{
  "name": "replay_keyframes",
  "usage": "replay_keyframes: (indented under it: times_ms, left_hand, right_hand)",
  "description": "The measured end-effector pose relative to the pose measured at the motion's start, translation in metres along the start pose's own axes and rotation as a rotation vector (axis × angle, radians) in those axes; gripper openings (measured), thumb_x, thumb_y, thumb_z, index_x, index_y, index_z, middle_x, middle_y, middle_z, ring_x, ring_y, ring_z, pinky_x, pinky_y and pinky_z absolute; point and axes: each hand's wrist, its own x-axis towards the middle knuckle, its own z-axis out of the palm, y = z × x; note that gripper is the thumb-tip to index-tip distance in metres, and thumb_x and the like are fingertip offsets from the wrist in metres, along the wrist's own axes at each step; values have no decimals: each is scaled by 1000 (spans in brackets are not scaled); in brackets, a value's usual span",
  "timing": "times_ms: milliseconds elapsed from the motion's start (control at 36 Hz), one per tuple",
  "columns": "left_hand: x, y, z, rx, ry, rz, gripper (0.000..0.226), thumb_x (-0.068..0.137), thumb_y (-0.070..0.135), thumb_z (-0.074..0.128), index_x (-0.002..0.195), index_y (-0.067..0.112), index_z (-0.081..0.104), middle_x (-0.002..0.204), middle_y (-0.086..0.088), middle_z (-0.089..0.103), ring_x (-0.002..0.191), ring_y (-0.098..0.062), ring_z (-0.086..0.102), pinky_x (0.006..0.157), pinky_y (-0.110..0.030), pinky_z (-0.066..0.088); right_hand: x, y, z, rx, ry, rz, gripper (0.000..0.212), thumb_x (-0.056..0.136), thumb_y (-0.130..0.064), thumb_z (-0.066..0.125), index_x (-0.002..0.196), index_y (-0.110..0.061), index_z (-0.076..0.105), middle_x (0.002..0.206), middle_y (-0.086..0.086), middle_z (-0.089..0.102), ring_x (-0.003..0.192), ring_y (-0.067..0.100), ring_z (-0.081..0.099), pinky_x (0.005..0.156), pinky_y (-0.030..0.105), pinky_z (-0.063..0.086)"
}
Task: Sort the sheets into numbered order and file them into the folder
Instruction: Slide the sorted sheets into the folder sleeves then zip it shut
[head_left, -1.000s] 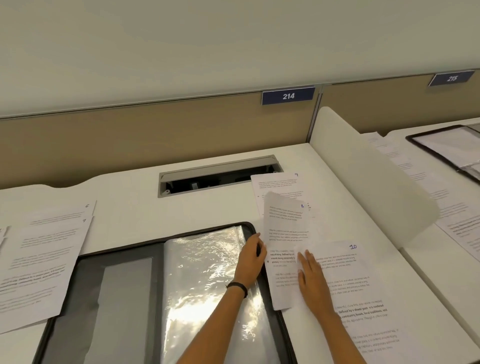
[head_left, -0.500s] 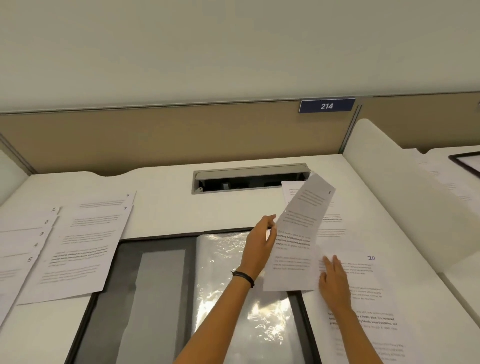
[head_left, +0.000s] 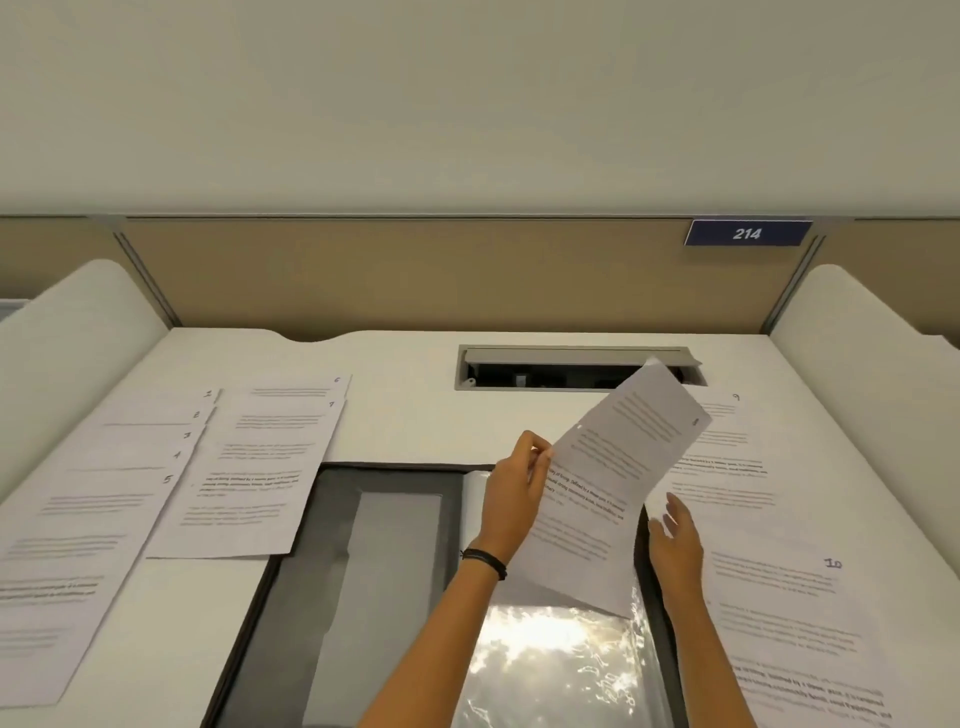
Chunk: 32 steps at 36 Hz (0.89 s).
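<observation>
My left hand (head_left: 514, 493) pinches the left edge of a printed sheet (head_left: 613, 483) and holds it tilted in the air above the open black folder (head_left: 291, 597). The folder's shiny plastic sleeve (head_left: 561, 670) lies under the sheet. My right hand (head_left: 675, 545) hovers with fingers spread beside the sheet's right edge, above the desk. Sheets marked 9 (head_left: 727, 457) and 10 (head_left: 795, 623) lie flat on the right. On the left lie an overlapping row numbered 1 to 5 (head_left: 93, 509) and sheets 6 and 7 (head_left: 260, 467).
A cable slot (head_left: 561, 370) is sunk into the white desk (head_left: 405, 405) behind the folder. Curved white dividers (head_left: 67, 353) stand at both sides, with a tan back panel carrying a 214 plate (head_left: 747, 233).
My left hand has lifted the sheet off the desk and carried it leftward over the folder. My right hand came off sheet 10. The view swung left, showing the numbered sheets.
</observation>
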Motion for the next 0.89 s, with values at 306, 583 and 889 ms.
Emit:
replay_keyframes:
  times_ms: [306, 583, 889]
  left_hand:
    - [-26, -19, -54, -230, 139, -195, 15, 99, 23, 48, 85, 19, 48, 67, -5, 63, 57, -8, 57, 52, -20, 45]
    - [-42, -43, -93, -291, 240, -277, 17, 99, 20, 49, 89, 7, 51, 69, -4, 60, 57, -8, 54, 54, -17, 45]
    - [-57, -66, -116, -314, 202, -367, 10, 99, 23, 47, 97, 14, 53, 81, 0, 70, 71, -11, 68, 61, -20, 53]
  right_hand:
    - [-29, -23, 40, 296, -187, 121, 45, 95, -7, 50, 137, -20, 39, 119, 5, 56, 106, 25, 55, 86, 37, 44]
    - [-54, -30, 63, 243, -359, 118, 22, 94, -4, 53, 115, -8, 58, 99, 5, 70, 88, 21, 66, 61, 26, 51]
    - [-65, -34, 90, 250, -291, 138, 21, 93, -1, 51, 106, -10, 65, 97, 7, 70, 87, 28, 67, 71, 36, 54]
